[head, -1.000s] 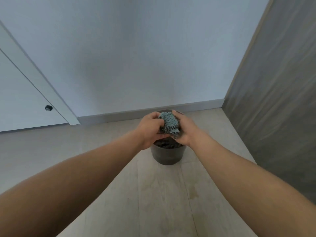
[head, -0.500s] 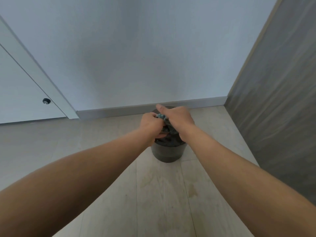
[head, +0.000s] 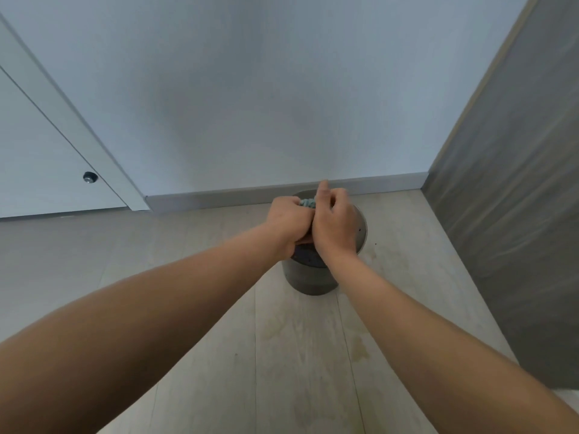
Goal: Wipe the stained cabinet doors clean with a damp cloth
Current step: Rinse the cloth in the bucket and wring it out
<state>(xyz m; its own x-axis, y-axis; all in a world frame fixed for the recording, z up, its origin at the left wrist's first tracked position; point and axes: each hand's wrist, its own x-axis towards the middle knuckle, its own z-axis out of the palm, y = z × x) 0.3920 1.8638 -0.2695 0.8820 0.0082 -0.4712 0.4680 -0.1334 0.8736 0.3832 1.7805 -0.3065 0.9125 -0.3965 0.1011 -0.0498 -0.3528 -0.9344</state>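
Observation:
A small blue-green cloth is bunched between both hands, with only a tuft showing at the top. My left hand and my right hand are clenched around it, pressed together, right above a grey round bucket on the floor. The right index finger sticks up. The grey wood-grain cabinet side stands at the right. Most of the cloth is hidden in the fists.
A white wall with a grey skirting board runs just behind the bucket. A white door with a round metal stopper is at the left. The pale wooden floor has faint stains and small dark drops beside the bucket.
The cloth was showing between my fingers a second ago; my hands have twisted and closed tighter around it, so little of it shows. The hands stay over the bucket.

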